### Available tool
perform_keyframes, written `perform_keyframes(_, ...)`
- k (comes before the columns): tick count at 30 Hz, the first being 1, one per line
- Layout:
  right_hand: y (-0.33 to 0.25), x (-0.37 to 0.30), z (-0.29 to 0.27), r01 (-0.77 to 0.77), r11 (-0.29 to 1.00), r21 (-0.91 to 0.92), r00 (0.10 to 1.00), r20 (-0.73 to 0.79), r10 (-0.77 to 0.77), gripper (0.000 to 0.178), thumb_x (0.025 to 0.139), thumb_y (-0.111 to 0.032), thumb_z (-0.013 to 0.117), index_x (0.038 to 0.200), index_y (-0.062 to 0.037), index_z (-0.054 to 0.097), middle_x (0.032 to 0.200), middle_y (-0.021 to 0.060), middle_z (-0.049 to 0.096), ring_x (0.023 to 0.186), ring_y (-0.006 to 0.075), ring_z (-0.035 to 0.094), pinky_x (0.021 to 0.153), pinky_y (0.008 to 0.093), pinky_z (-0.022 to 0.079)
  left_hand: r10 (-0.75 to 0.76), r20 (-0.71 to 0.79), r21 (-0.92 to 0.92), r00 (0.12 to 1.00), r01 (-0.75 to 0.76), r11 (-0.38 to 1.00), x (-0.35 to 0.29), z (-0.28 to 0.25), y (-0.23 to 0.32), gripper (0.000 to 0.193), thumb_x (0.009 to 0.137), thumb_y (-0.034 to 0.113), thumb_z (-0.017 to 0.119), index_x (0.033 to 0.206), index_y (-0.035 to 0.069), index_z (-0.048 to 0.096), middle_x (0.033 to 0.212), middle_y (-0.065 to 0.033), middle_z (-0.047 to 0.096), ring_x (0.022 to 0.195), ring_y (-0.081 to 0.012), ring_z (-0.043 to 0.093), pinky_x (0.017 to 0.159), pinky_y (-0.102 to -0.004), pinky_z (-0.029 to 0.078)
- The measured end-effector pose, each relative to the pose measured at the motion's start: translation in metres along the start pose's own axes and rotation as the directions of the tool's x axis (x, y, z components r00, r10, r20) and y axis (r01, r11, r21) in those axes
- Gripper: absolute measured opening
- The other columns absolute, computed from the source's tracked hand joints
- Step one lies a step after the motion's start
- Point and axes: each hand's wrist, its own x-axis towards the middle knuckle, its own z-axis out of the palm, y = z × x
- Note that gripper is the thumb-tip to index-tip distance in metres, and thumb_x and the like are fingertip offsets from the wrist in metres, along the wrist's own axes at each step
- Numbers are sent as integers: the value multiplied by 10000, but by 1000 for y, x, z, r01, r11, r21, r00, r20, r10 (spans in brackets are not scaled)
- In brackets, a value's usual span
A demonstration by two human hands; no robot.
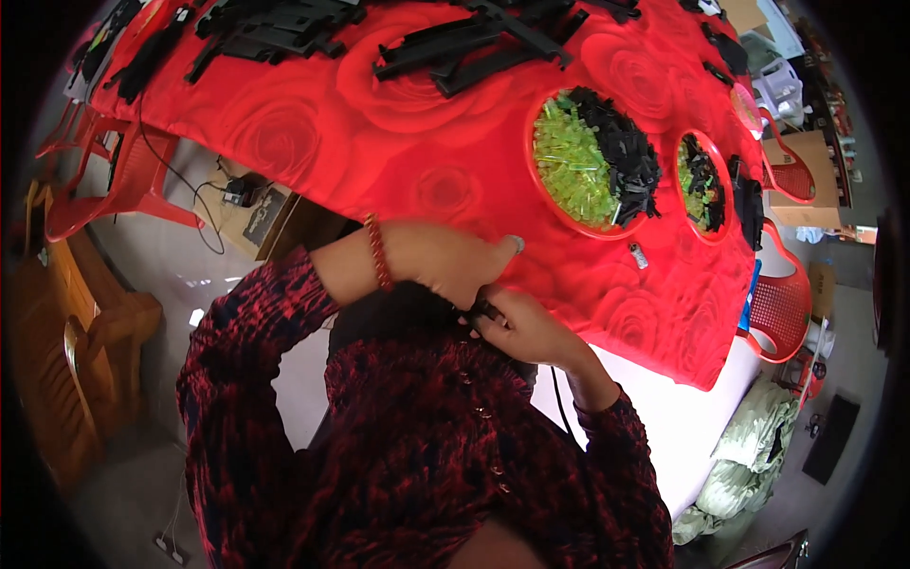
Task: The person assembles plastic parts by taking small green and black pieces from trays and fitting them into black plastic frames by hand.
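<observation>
Your right hand (523, 327) seems to pinch a small dark piece (486, 309), your left hand's grip (464, 268) I cannot tell, and the red bowl's (607, 235) many loose green pieces (571, 163) suggest much remains.

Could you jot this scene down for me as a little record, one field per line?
Right hand: at a small dark item, details unclear
Left hand: close against the right hand, red bracelet on its wrist
Table cover: red rose-patterned cloth
Larger bowl: small yellow-green and black pieces
Smaller bowl: similar mix
Far side: long black parts
</observation>
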Motion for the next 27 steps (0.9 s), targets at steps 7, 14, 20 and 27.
perform_keyframes(7, -16, 13, 0, 24, 957, 290, 993, -116, 10, 205, 995, -136, 535, 1100, 40, 550, 906, 71, 648, 802, 126, 639, 720, 278, 537, 4, 214, -104, 977, 19, 994, 23, -30, -21, 781, 723, 76, 691, 1391, -63, 312, 731, -115, 582, 645, -217, 596, 522, -337, 461)
perform_keyframes(14, -12, 31, 3, -43, 958, 284, 965, -236, 113, 222, 961, -161, 579, 1061, 36, 573, 826, 86, 665, 709, 131, 644, 643, 280, 518, 19, 349, 185, 937, -88, 979, 22, -69, -15, 670, 749, 149, 715, 1335, -56, 463, 1011, -132, 629, 896, -230, 616, 797, -361, 528)
perform_keyframes(20, 3, 32, -5, -28, 989, 143, 769, -629, 113, 174, 940, -152, 598, 977, 11, 548, 676, 98, 593, 605, 164, 593, 554, 327, 456, 221, -975, 206, 26, -267, 941, -1, -57, -20, 457, 859, 76, 677, 1281, -18, 529, 1110, -120, 609, 1059, -202, 582, 945, -335, 465)
perform_keyframes(27, -12, 49, -2, 26, 1000, 2, 652, -758, -15, 151, 937, -113, 611, 1004, 11, 555, 695, 121, 593, 599, 172, 585, 557, 328, 461, -397, -808, -589, 436, -626, 511, 50, 60, -19, 306, 1001, 279, 577, 1074, -17, 557, 885, -79, 624, 851, -154, 598, 747, -315, 486)
